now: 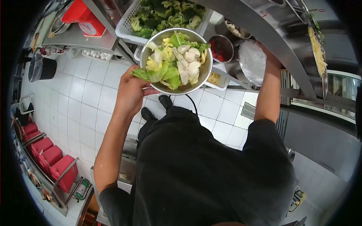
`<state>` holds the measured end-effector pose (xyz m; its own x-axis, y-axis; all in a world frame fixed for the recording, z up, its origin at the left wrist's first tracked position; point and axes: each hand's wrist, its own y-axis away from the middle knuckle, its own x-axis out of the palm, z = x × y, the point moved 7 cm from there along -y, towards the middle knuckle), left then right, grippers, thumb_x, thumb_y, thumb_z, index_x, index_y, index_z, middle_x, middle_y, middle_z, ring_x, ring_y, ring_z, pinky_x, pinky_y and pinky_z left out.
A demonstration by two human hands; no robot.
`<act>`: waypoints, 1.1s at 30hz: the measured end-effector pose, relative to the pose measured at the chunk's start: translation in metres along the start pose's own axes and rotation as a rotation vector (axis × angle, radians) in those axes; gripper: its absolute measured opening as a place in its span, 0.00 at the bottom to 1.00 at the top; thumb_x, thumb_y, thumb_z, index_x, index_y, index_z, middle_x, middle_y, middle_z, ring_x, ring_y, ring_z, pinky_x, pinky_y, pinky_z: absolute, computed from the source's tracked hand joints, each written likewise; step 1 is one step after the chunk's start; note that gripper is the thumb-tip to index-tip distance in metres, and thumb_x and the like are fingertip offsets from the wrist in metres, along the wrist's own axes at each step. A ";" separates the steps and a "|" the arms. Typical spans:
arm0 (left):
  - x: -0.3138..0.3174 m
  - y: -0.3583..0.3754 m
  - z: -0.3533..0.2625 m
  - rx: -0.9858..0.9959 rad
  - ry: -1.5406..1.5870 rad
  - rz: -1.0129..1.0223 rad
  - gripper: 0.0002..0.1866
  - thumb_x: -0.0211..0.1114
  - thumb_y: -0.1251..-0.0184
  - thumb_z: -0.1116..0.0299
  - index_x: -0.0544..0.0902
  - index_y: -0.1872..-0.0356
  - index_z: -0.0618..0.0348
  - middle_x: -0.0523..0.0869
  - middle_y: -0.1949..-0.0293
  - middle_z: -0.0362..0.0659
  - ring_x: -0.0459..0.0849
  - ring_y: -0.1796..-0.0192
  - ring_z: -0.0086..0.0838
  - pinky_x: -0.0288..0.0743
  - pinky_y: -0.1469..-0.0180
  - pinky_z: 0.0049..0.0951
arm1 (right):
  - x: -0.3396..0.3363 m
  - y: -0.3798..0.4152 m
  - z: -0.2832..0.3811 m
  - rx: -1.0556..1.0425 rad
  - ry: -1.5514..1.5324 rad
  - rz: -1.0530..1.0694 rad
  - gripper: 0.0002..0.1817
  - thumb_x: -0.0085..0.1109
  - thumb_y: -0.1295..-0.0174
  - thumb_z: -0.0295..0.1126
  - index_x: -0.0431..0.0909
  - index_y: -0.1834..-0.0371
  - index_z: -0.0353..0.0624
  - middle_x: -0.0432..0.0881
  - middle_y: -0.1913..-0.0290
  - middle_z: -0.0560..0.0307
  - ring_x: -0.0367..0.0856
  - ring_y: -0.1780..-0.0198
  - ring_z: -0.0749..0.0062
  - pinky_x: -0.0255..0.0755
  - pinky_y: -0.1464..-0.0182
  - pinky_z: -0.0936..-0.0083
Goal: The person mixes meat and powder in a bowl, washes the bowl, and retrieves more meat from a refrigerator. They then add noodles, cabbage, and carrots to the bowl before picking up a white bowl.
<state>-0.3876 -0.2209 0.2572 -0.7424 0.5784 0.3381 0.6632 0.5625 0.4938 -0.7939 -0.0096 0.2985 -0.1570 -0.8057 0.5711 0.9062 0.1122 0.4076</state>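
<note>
My left hand [134,88] is closed on the left rim of a round steel bowl [162,87], its thumb and fingers at the edge beside a green leaf. In the bowl lie green and yellow leaves [160,69] and pale white pieces [187,62]. My right arm reaches to the upper right, past a round container with a whitish, clear plastic cover [253,62]. The fingers of my right hand [268,52] are hidden near the metal shelf edge, so what they touch does not show.
A white basket of broccoli [164,17] stands behind the bowl. Pots with red pieces [221,49] and pale pieces [236,29] are to its right. A metal shelf beam [279,41] crosses above. Eggs [96,55], a red scale [85,20] and a black bin [47,67] are at left.
</note>
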 end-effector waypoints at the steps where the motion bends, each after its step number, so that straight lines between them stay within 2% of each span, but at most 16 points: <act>1: -0.006 -0.001 0.002 0.003 0.000 0.012 0.05 0.52 0.35 0.80 0.74 0.62 0.60 0.84 0.61 0.48 0.87 0.62 0.33 0.86 0.64 0.33 | -0.009 -0.019 0.007 -0.030 0.059 0.003 0.12 0.57 0.33 0.35 0.80 0.56 0.38 0.78 0.69 0.59 0.72 0.68 0.81 0.63 0.67 0.83; 4: -0.017 0.002 0.008 0.017 0.023 -0.001 0.06 0.52 0.36 0.80 0.74 0.62 0.60 0.85 0.61 0.49 0.87 0.61 0.34 0.87 0.63 0.33 | -0.035 -0.090 0.023 -0.170 0.470 0.032 0.11 0.58 0.34 0.34 0.80 0.56 0.38 0.79 0.68 0.60 0.72 0.68 0.81 0.64 0.66 0.83; 10: -0.013 0.007 0.013 0.046 0.046 -0.101 0.06 0.50 0.36 0.81 0.74 0.62 0.59 0.85 0.60 0.49 0.87 0.61 0.35 0.87 0.62 0.35 | -0.068 -0.186 0.061 -0.677 1.761 0.053 0.10 0.60 0.37 0.31 0.81 0.56 0.38 0.80 0.67 0.62 0.73 0.68 0.82 0.65 0.64 0.84; 12: -0.006 0.014 0.012 0.099 0.068 -0.151 0.06 0.49 0.35 0.80 0.74 0.63 0.58 0.85 0.61 0.48 0.87 0.61 0.34 0.88 0.63 0.35 | -0.069 -0.203 0.066 -0.738 1.947 0.115 0.10 0.61 0.37 0.30 0.81 0.56 0.38 0.80 0.66 0.63 0.73 0.67 0.82 0.66 0.64 0.84; 15: -0.005 0.018 0.021 0.121 0.111 -0.246 0.07 0.48 0.34 0.81 0.72 0.65 0.57 0.83 0.63 0.44 0.87 0.60 0.32 0.88 0.65 0.35 | -0.046 -0.195 0.070 -0.716 1.914 0.318 0.09 0.62 0.38 0.29 0.82 0.57 0.38 0.81 0.66 0.64 0.74 0.67 0.83 0.66 0.63 0.84; 16: -0.007 0.018 0.026 0.115 0.126 -0.286 0.07 0.48 0.34 0.82 0.72 0.66 0.56 0.83 0.64 0.43 0.87 0.59 0.31 0.88 0.65 0.36 | -0.033 -0.178 0.066 -0.624 1.794 0.438 0.09 0.63 0.39 0.29 0.82 0.57 0.38 0.81 0.66 0.64 0.74 0.67 0.83 0.66 0.63 0.84; 19: -0.001 0.020 0.034 0.100 0.147 -0.415 0.08 0.48 0.34 0.83 0.72 0.66 0.57 0.83 0.63 0.43 0.87 0.59 0.31 0.89 0.65 0.36 | 0.006 -0.074 0.016 0.009 1.301 0.843 0.10 0.64 0.42 0.25 0.82 0.57 0.37 0.83 0.65 0.62 0.76 0.67 0.82 0.69 0.62 0.84; 20: 0.003 0.023 0.032 0.110 0.158 -0.456 0.08 0.48 0.35 0.83 0.72 0.66 0.57 0.83 0.63 0.44 0.86 0.59 0.31 0.89 0.65 0.36 | 0.016 -0.051 0.003 0.165 1.354 1.030 0.09 0.63 0.44 0.20 0.83 0.60 0.37 0.84 0.64 0.62 0.79 0.67 0.81 0.73 0.62 0.83; 21: -0.004 0.021 0.038 0.107 0.168 -0.494 0.08 0.48 0.35 0.83 0.72 0.66 0.57 0.83 0.63 0.44 0.86 0.59 0.31 0.89 0.65 0.36 | 0.026 -0.022 -0.026 0.233 1.369 1.233 0.08 0.65 0.44 0.19 0.83 0.60 0.35 0.84 0.64 0.62 0.80 0.66 0.81 0.75 0.62 0.83; 22: -0.007 0.019 0.047 0.108 0.168 -0.523 0.07 0.48 0.35 0.83 0.72 0.65 0.57 0.83 0.63 0.44 0.86 0.60 0.31 0.88 0.65 0.36 | 0.030 -0.004 -0.057 0.391 1.318 1.361 0.07 0.65 0.42 0.20 0.83 0.60 0.34 0.84 0.64 0.61 0.81 0.65 0.81 0.76 0.60 0.83; 24: -0.016 0.014 0.062 0.122 0.155 -0.573 0.07 0.48 0.35 0.82 0.72 0.65 0.58 0.83 0.63 0.45 0.86 0.61 0.31 0.88 0.65 0.36 | 0.040 0.016 -0.108 0.452 1.308 1.420 0.09 0.64 0.39 0.23 0.83 0.56 0.35 0.84 0.65 0.62 0.80 0.64 0.81 0.76 0.61 0.82; 25: -0.018 0.010 0.066 0.138 0.144 -0.594 0.07 0.48 0.35 0.82 0.72 0.65 0.58 0.83 0.63 0.46 0.86 0.62 0.31 0.88 0.65 0.35 | 0.045 0.017 -0.132 0.348 1.428 1.463 0.10 0.63 0.38 0.24 0.82 0.54 0.35 0.84 0.65 0.62 0.79 0.65 0.82 0.75 0.61 0.82; 27: -0.021 0.005 0.077 0.127 0.155 -0.677 0.06 0.49 0.36 0.82 0.72 0.64 0.59 0.83 0.63 0.47 0.86 0.64 0.32 0.87 0.65 0.35 | 0.052 0.010 -0.191 0.196 1.377 1.592 0.11 0.61 0.37 0.24 0.82 0.52 0.34 0.84 0.65 0.62 0.78 0.66 0.83 0.73 0.62 0.82; 29: -0.003 0.018 0.061 0.176 0.174 -0.725 0.06 0.49 0.36 0.82 0.72 0.63 0.59 0.83 0.63 0.47 0.86 0.65 0.32 0.86 0.65 0.34 | 0.065 0.006 -0.217 0.265 1.255 1.515 0.12 0.60 0.37 0.25 0.81 0.51 0.34 0.84 0.66 0.62 0.78 0.67 0.83 0.73 0.62 0.83; 31: 0.003 0.018 0.064 0.237 0.203 -0.747 0.07 0.50 0.37 0.82 0.72 0.62 0.60 0.83 0.63 0.47 0.86 0.65 0.32 0.85 0.64 0.34 | 0.077 -0.005 -0.256 0.171 1.233 1.447 0.15 0.62 0.39 0.29 0.81 0.51 0.34 0.84 0.67 0.59 0.79 0.67 0.79 0.74 0.62 0.81; 33: 0.011 0.024 0.062 0.256 0.240 -0.799 0.07 0.49 0.37 0.82 0.72 0.61 0.60 0.83 0.63 0.48 0.85 0.65 0.33 0.85 0.63 0.34 | 0.086 -0.038 -0.310 -0.084 1.267 1.500 0.22 0.66 0.43 0.36 0.80 0.49 0.33 0.85 0.66 0.50 0.82 0.66 0.69 0.76 0.59 0.73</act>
<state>-0.3738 -0.1645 0.2227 -0.9752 -0.1700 0.1415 -0.0850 0.8786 0.4700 -0.7202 -0.2638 0.1113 0.9153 0.0097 -0.4026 0.0382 0.9931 0.1109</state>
